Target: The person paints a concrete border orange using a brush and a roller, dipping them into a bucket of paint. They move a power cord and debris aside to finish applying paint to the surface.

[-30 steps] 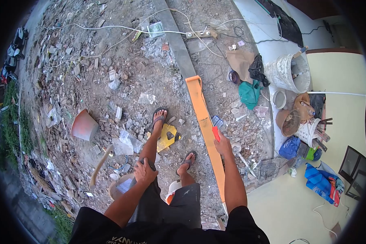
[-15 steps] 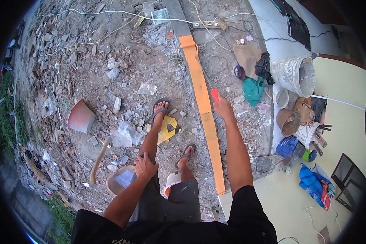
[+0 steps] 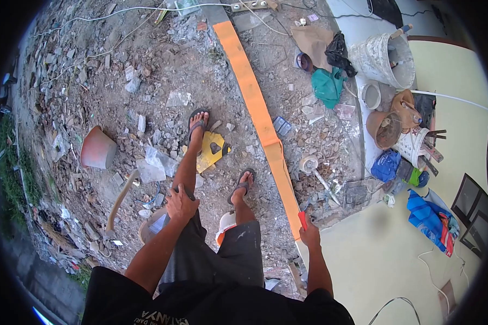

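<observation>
A long orange plank [image 3: 256, 111] lies on the rubble ground, running from the top centre down toward me. My right hand [image 3: 310, 236] is at its near end, by the edge of the pale floor, closed around a small red tool [image 3: 302, 219]. My left hand [image 3: 180, 205] rests on my left knee, gripping the dark shorts. My feet in flip-flops stand left of the plank, beside a yellow piece [image 3: 214, 150] on the ground.
Rubble and stones cover the ground. An orange pot [image 3: 97, 148] and a wooden handle [image 3: 119, 199] lie left. Right of the plank: a plaster bucket [image 3: 382, 57], bowls, bags, a green cloth [image 3: 327, 86], a blue bag [image 3: 386, 165]. White cables cross the top.
My right hand with the red tool has drawn back along the plank from its middle to its near end. The view has shifted forward; my left hand stays on the knee.
</observation>
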Action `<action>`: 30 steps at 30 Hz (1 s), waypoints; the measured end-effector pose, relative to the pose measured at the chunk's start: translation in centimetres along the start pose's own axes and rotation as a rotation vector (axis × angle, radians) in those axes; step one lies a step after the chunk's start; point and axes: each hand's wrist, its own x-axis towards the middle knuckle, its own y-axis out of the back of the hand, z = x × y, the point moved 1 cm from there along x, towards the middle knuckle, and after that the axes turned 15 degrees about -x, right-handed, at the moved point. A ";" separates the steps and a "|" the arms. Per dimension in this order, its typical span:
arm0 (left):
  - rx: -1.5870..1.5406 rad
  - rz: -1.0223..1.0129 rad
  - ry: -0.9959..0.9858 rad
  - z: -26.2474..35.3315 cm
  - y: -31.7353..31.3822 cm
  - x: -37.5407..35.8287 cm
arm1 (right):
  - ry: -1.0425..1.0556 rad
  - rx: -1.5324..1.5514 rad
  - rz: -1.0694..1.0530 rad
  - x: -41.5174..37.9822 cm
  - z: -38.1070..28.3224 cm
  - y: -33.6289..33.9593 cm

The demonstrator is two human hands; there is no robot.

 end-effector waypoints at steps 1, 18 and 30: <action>-0.001 0.024 -0.016 -0.2 -0.3 0.0 | -0.022 0.010 -0.011 -1.1 1.0 -0.8; -0.055 -0.026 0.011 -0.1 2.5 1.2 | 0.144 0.032 0.188 17.0 -19.0 13.9; -0.158 -0.103 0.034 -1.1 5.8 3.1 | 0.286 0.027 0.345 31.6 -41.6 33.3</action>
